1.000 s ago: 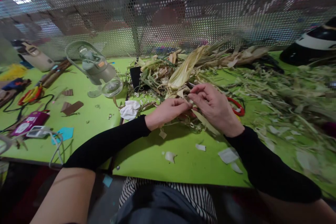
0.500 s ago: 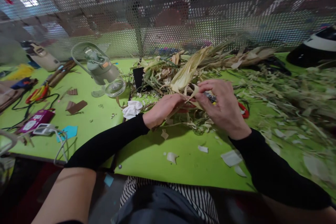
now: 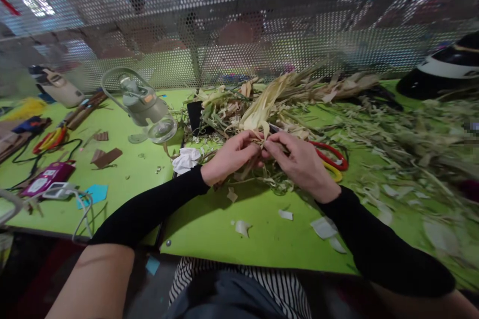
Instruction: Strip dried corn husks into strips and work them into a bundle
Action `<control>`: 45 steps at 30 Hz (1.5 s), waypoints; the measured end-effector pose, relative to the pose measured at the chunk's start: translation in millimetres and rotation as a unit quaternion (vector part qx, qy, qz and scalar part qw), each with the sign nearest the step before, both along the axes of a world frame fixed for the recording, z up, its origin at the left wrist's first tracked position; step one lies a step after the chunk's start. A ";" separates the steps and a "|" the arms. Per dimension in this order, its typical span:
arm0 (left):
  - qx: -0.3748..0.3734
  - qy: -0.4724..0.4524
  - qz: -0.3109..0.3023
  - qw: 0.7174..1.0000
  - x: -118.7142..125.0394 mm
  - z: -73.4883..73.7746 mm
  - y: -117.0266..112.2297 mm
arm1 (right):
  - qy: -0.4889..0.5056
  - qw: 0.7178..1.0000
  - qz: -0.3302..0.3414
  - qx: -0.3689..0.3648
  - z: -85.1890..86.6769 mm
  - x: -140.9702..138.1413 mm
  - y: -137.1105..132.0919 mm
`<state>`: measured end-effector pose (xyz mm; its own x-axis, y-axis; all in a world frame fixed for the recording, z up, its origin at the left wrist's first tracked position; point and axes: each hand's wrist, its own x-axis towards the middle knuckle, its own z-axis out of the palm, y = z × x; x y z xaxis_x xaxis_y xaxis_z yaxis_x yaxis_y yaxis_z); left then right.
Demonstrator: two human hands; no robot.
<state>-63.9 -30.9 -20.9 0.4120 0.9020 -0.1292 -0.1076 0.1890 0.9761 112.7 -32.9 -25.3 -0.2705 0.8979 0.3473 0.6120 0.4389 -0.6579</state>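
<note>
Both hands meet over the green table, pinching a pale corn husk (image 3: 265, 129) between them. My left hand (image 3: 235, 156) is closed, its thumb and fingertips pressed on the husk's lower end. Closed as well, my right hand (image 3: 299, 160) grips the same piece from the other side, its fingertips close to the left ones. The exact hold is partly hidden by the fingers. A fan of pale yellow husk (image 3: 262, 107) rises just behind them. Scissors with red and yellow handles (image 3: 339, 162) lie beside my right hand.
Husk scraps (image 3: 396, 154) spread over the right side. A clear bottle with a grey-green lid (image 3: 144, 102), a crumpled tissue (image 3: 186, 160), a dark phone-like slab (image 3: 195, 115) and a purple box (image 3: 48, 178) stand or lie leftward. A perforated metal screen (image 3: 209, 35) rises behind.
My right hand has come down and left, closing in against my left hand at the husk. The red and yellow scissor handles now show more. The view has shifted slightly.
</note>
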 end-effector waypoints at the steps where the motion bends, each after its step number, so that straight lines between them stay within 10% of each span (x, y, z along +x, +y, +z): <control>1: 0.024 0.017 0.000 1.000 -0.4 -1.3 -0.5 | 0.020 0.999 -0.004 -0.047 -0.7 -2.5 -1.3; 6: 0.123 0.076 -0.012 0.989 -1.8 -6.1 0.7 | 0.101 0.972 -0.006 -0.213 -6.0 -12.4 -4.9; 13: 0.099 0.083 -0.005 0.992 -0.4 -7.2 1.4 | 0.068 0.992 -0.050 -0.096 -6.4 -13.2 -5.5; 21: 0.183 0.096 0.033 0.978 -0.6 -8.1 0.5 | 0.270 0.941 -0.009 -0.207 -14.5 -19.8 -7.2; 35: 0.235 0.113 0.074 0.963 1.1 -10.2 -7.5 | 0.224 0.967 -0.085 -0.091 -11.6 -21.6 -10.3; 45: 0.056 -0.008 -0.014 0.998 -2.1 -6.9 0.4 | 0.285 0.949 -0.033 -0.132 -9.3 -16.5 -7.0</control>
